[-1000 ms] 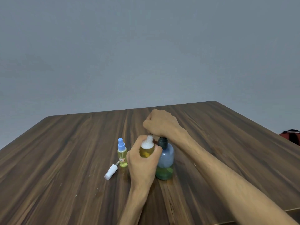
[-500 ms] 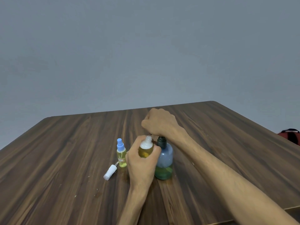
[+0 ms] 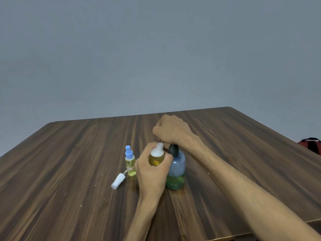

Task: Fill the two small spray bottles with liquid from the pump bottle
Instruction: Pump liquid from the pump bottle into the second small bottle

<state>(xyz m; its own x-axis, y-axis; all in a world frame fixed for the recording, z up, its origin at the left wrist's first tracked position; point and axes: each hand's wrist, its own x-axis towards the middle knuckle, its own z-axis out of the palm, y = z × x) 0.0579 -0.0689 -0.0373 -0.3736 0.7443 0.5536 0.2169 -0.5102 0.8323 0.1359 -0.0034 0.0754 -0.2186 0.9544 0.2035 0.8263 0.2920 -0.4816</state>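
A dark, streaky wood-grain tabletop (image 3: 69, 162) fills the lower part of the view, its rounded far corners set against a plain grey wall (image 3: 156, 49). At about eight o'clock from the hands a small white spray cap with its short dip tube (image 3: 118, 181) lies on its side. Just beside it, toward two o'clock, a small clear spray bottle with a light-blue sprayer top and yellow liquid (image 3: 130, 161) stands upright. Next along, the left hand (image 3: 152, 173) has its fingers curled round an open small clear bottle of yellow liquid with a white neck (image 3: 157, 156), held upright against the pump bottle. That translucent blue-grey round pump bottle with a dark collar (image 3: 175, 168) stands on the tabletop with greenish liquid low in its base. Above it, at twelve o'clock, the right hand (image 3: 171, 131) is closed in a fist over the pump head, which it hides; a dark spout tip shows just over the open neck. At the far right edge, at three o'clock, a red-and-black bag (image 3: 311, 144) lies beyond the tabletop.

Compared with half a second ago, nothing has visibly shifted: both hands and all the bottles keep the same places.
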